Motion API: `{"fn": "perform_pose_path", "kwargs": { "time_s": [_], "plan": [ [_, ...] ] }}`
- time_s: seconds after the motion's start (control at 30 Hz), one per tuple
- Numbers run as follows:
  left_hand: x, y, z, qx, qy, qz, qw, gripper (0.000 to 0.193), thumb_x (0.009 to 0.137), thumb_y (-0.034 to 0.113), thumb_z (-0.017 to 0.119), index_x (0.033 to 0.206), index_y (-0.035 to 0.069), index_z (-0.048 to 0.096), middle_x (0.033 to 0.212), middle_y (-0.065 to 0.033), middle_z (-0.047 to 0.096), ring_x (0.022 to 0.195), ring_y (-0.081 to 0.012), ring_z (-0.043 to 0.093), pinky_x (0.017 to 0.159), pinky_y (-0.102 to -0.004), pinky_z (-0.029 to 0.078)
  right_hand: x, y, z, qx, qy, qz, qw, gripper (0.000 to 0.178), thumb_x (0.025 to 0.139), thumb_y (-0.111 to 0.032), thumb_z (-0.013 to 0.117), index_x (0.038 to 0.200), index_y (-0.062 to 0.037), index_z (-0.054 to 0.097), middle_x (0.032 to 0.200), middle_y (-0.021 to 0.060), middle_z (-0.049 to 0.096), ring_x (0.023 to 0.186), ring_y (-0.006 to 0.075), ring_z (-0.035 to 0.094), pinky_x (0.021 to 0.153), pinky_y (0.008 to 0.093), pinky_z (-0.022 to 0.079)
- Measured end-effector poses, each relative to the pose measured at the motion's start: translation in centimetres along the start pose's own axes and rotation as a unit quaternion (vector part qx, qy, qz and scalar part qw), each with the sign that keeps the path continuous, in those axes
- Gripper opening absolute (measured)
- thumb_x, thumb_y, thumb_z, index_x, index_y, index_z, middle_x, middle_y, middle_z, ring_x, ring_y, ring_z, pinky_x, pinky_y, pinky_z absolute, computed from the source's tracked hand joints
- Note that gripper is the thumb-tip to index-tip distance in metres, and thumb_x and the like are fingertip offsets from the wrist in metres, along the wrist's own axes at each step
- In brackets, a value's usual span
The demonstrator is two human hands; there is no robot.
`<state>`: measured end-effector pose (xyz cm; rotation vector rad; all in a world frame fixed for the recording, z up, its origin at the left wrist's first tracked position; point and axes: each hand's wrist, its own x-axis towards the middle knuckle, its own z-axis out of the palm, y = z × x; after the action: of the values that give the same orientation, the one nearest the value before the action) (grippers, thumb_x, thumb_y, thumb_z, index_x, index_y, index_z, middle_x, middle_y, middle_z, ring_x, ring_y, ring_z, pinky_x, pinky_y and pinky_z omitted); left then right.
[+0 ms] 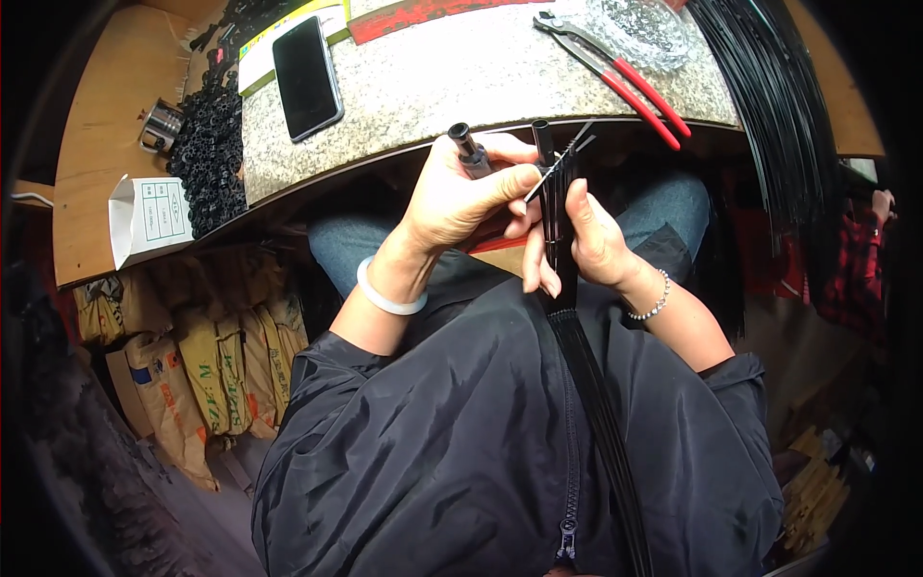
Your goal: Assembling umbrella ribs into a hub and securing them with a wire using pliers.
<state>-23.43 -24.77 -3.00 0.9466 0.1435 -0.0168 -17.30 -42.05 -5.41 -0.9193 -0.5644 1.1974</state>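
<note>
My left hand (pixel 444 200) is closed in front of my lap, wrapped round a short black tube (pixel 463 142) with a bright ring at its top. Its thumb and forefinger also pinch a thin silvery wire (pixel 545 181) that slants across a bundle of thin black rods (pixel 598 423). My right hand (pixel 598 236) has its fingers bent round this bundle, thumb up along its right side. A second black tube (pixel 541 139) stands up at the bundle's upper end. The rods run down over my dark smock (pixel 461 413); their joint inside the fingers is partly hidden.
On the speckled table (pixel 413 87) lie a phone (pixel 308 77), red-handled pliers (pixel 620 82) and a clear glass dish (pixel 639 34). Small black parts (pixel 216 144) are heaped at left beside a metal cup (pixel 162 127) and white box (pixel 149 221). Long black rods (pixel 760 96) overhang at right.
</note>
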Motion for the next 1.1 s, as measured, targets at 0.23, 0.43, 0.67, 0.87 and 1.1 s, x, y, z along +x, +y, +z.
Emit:
{"fn": "perform_pose_path", "kwargs": {
  "time_s": [0.23,0.43,0.67,0.87,1.1],
  "plan": [
    [0.5,1.2,0.0,0.140,-0.005,-0.008,0.990,0.019,0.080,0.009,0.070,0.094,-0.001,0.062,0.074,-0.0064,0.062,0.058,-0.0091,0.057,0.048,-0.0214,0.044,0.1,-0.1,0.0,0.050,0.016,0.037,0.998,0.069,0.091,-0.060,0.022,0.105,0.0017,0.049,0.072,0.0149,0.059,0.044,0.0232,0.056,0.036,0.0255,0.043],
    [1.7,1.5,-2.7,0.059,0.038,0.095,0.993,0.047,0.092,0.026,0.056,0.127,-0.002,0.041,0.094,-0.0074,0.060,0.077,-0.0092,0.055,0.065,-0.0190,0.044,0.2,-0.2,-0.4,-0.029,0.041,0.057,0.997,0.070,0.089,-0.065,0.024,0.063,-0.0043,0.046,0.043,0.0070,0.044,0.033,0.0139,0.042,0.035,0.0240,0.037],
    [2.9,3.3,1.5,0.023,-0.037,0.053,0.998,0.037,0.098,0.032,0.039,0.118,0.003,0.050,0.130,-0.0261,0.045,0.121,-0.0351,0.046,0.097,-0.0408,0.043,0.2,-0.3,0.3,-0.057,0.072,0.051,0.994,0.070,0.087,-0.067,0.026,0.065,-0.0035,0.046,0.047,0.0084,0.046,0.035,0.0160,0.046,0.036,0.0247,0.038],
    [3.0,2.5,1.9,0.037,-0.011,0.043,0.998,0.036,0.096,0.030,0.046,0.113,0.000,0.056,0.098,-0.0083,0.061,0.088,-0.0131,0.057,0.083,-0.0317,0.048,0.0,-0.3,0.1,-0.043,0.090,0.050,0.994,0.070,0.088,-0.066,0.025,0.067,-0.0036,0.048,0.048,0.0082,0.049,0.038,0.0146,0.048,0.039,0.0239,0.040],
    [3.1,2.5,1.7,0.095,0.015,0.038,0.995,0.039,0.092,0.027,0.055,0.117,-0.003,0.055,0.093,-0.0055,0.063,0.087,-0.0104,0.060,0.078,-0.0235,0.049,0.3,-0.5,-0.1,-0.044,0.091,0.047,0.994,0.069,0.090,-0.064,0.025,0.068,-0.0041,0.050,0.050,0.0072,0.051,0.040,0.0125,0.050,0.041,0.0223,0.042]
  ]
}}
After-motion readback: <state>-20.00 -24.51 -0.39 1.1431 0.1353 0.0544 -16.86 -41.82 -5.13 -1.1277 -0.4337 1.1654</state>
